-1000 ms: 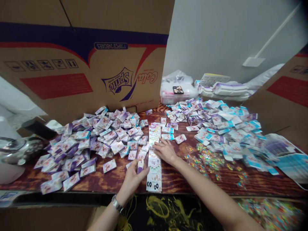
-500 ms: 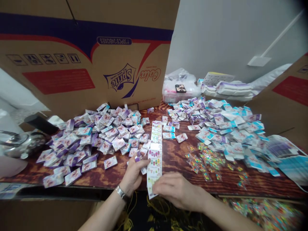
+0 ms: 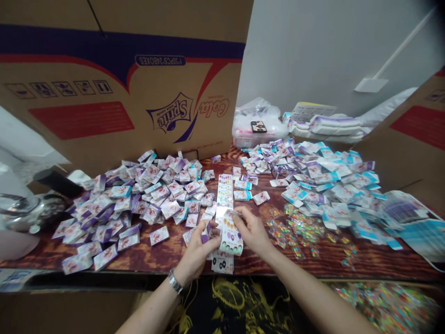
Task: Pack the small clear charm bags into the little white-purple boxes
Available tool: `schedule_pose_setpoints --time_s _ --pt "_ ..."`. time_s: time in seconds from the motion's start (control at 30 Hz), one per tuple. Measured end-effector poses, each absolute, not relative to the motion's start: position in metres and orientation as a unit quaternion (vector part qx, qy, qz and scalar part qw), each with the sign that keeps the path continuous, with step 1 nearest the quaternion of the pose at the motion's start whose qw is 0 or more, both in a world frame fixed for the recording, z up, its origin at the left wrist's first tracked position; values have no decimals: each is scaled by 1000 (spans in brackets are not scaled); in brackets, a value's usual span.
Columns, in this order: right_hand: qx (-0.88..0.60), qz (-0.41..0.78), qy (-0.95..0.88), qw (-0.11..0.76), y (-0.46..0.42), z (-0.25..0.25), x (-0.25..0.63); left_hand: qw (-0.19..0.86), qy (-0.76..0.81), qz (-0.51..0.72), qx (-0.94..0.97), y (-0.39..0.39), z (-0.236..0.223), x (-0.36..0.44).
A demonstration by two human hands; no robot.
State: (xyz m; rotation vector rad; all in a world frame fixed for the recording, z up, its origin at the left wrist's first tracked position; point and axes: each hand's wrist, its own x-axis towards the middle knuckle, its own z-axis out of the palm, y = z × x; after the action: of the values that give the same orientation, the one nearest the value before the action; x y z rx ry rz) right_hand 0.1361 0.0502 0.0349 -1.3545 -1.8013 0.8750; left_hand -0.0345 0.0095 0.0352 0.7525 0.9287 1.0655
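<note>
My left hand (image 3: 198, 248), with a metal watch at the wrist, is closed around a small white and purple box (image 3: 206, 230). Its thumb lies at the left edge of a long paper strip printed with rows of small colourful pictures, like a sticker sheet (image 3: 225, 191). My right hand (image 3: 253, 232) pinches the strip near its middle, where part of it (image 3: 232, 237) is folded over toward me. Below the fold, another printed piece with black shapes (image 3: 222, 263) shows at the table's front edge. How these layers join is hidden.
A heap of small boxes (image 3: 156, 185) covers the left of the wooden table (image 3: 252, 257). Flatter cartons (image 3: 333, 185) are piled at right, beside small bags of colourful candy (image 3: 302, 222). A large cardboard box (image 3: 121, 93) stands behind; a phone (image 3: 258, 126) lies on a plastic bag.
My right hand has moved up from the strip's near end to its middle, and the strip is now folded over. My left hand still holds the small box, slightly shifted.
</note>
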Motion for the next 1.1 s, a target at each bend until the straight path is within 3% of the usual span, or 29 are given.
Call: schedule_pose_setpoints --time_s 0.2,0.4,0.57,0.7,0.87,1.1 --pt "-494 211 -743 401 57 41 136 670 449 455 378 12 38 -27" --pt "-417 71 -793 439 47 50 143 589 527 528 311 17 35 -20" --pt "-287 -57 -896 335 25 45 146 649 467 560 215 17 43 -20" --pt "-269 -110 -900 325 22 42 148 696 431 553 153 15 47 -20" --pt "-275 -22 -895 351 24 43 146 688 436 550 184 16 46 -20" --pt "-422 311 -779 344 22 54 142 623 468 517 355 15 47 -29"
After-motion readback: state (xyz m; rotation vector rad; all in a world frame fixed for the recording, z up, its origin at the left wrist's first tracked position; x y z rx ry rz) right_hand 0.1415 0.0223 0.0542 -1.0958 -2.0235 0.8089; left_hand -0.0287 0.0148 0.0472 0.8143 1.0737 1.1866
